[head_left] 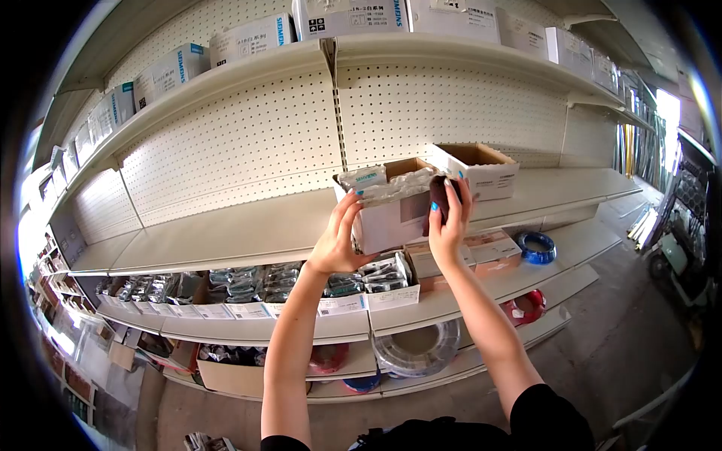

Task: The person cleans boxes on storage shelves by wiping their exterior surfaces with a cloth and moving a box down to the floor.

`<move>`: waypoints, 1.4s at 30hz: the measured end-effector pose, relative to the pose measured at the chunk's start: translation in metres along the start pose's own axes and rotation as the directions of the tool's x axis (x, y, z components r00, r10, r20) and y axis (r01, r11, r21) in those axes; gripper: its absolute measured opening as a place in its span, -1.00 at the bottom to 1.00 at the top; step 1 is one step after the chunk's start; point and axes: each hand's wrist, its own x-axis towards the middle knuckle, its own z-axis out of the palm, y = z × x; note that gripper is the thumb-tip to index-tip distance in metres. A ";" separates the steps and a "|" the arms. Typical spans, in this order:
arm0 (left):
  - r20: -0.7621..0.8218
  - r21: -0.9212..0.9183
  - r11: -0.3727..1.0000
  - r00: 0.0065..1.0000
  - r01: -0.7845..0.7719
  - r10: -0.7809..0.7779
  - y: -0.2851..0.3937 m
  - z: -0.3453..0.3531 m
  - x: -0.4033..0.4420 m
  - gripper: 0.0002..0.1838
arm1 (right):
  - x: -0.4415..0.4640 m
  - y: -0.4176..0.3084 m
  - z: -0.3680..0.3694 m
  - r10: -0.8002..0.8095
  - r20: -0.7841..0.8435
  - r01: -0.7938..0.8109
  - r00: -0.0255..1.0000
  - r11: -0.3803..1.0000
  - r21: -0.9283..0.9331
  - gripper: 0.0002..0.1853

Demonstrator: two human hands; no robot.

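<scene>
left hand [333,245] has fingers clamped on the white box [387,227] by the middle shelf [226,239], right hand's [450,223] grip a dark flat thing [438,197] opposite. tbh a level box suits those plastic bags [406,186].

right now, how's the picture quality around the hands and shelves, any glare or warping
Head view: the upper shelf bows strongly, fisheye-style, and the corners go black; head view: the bright opening at far right is washed out; head view: the left hand, right hand and white box look fairly sharp.
</scene>
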 end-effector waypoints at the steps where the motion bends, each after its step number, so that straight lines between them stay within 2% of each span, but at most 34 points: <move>1: -0.001 0.008 1.000 1.000 0.003 -0.003 0.001 -0.001 0.000 0.14 | 0.003 -0.004 0.005 0.000 0.008 0.000 1.000 1.000 0.003 -0.48; 6: -0.013 0.027 0.999 0.999 0.037 -0.037 0.003 0.000 -0.001 0.11 | -0.002 -0.018 0.022 0.039 -0.014 -0.039 0.999 0.999 0.002 -0.55; 10: -0.040 0.007 1.000 0.999 0.013 -0.013 0.003 0.003 -0.001 0.05 | -0.009 -0.053 0.037 -0.066 -0.009 0.067 0.998 0.991 0.116 -0.62; 13: -0.105 0.041 0.993 0.988 -0.108 0.112 -0.010 0.010 -0.003 -0.05 | -0.019 -0.087 0.047 -0.159 0.018 0.155 0.987 0.978 0.140 -0.63; 14: -0.101 0.059 0.993 0.989 -0.101 0.107 -0.007 0.009 -0.004 -0.22 | -0.021 -0.094 0.050 -0.165 0.015 0.161 0.986 0.977 0.141 -0.62; 15: -0.053 0.114 0.987 0.991 -0.115 0.122 -0.008 0.006 -0.005 -0.21 | -0.022 -0.097 0.051 -0.170 0.013 0.167 0.985 0.976 0.144 -0.62; 20: -0.038 0.028 0.999 0.998 -0.042 0.043 -0.003 0.003 -0.001 -0.02 | -0.014 -0.067 0.037 -0.341 0.108 0.335 0.934 0.940 0.070 -0.57; 23: -0.034 -0.001 0.999 0.999 0.040 -0.040 -0.007 0.007 -0.008 0.19 | -0.007 -0.030 0.022 -0.237 0.062 0.229 0.970 0.968 0.106 -0.50; 25: -0.030 0.023 0.999 0.999 0.023 -0.022 -0.006 0.007 -0.007 0.20 | -0.009 0.006 0.017 -0.017 -0.008 0.017 1.000 1.000 0.015 -0.50; 27: -0.028 0.028 1.000 1.000 0.012 -0.011 -0.006 0.007 -0.006 0.20 | -0.003 0.028 0.003 0.089 -0.064 -0.093 0.994 0.994 -0.057 -0.55; 30: -0.025 0.011 1.000 1.000 0.010 -0.010 -0.007 0.008 -0.007 0.19 | 0.000 0.039 0.001 0.287 -0.083 -0.287 0.954 0.958 0.012 -0.59; 33: -0.032 0.019 1.000 0.999 0.010 -0.009 -0.003 0.006 -0.005 0.17 | 0.001 0.026 0.008 0.379 -0.141 -0.376 0.915 0.925 0.047 -0.59; 35: -0.038 0.026 1.000 0.999 0.009 -0.008 0.001 0.004 -0.002 0.15 | -0.003 0.012 0.016 0.315 -0.193 -0.328 0.929 0.944 -0.044 -0.55; 37: -0.023 0.043 0.999 1.000 0.010 -0.009 0.004 0.001 -0.001 0.12 | -0.005 -0.008 0.019 0.203 -0.113 -0.214 0.973 0.972 -0.101 -0.55; 38: -0.014 0.050 0.999 1.000 0.009 -0.008 0.004 0.000 0.000 0.10 | -0.007 -0.019 0.022 0.187 -0.065 -0.188 0.980 0.982 -0.005 -0.57; 42: -0.057 0.042 0.999 0.998 -0.004 0.007 -0.005 0.005 -0.006 0.02 | -0.033 -0.068 0.040 -0.105 0.027 0.104 0.994 0.994 0.043 -0.63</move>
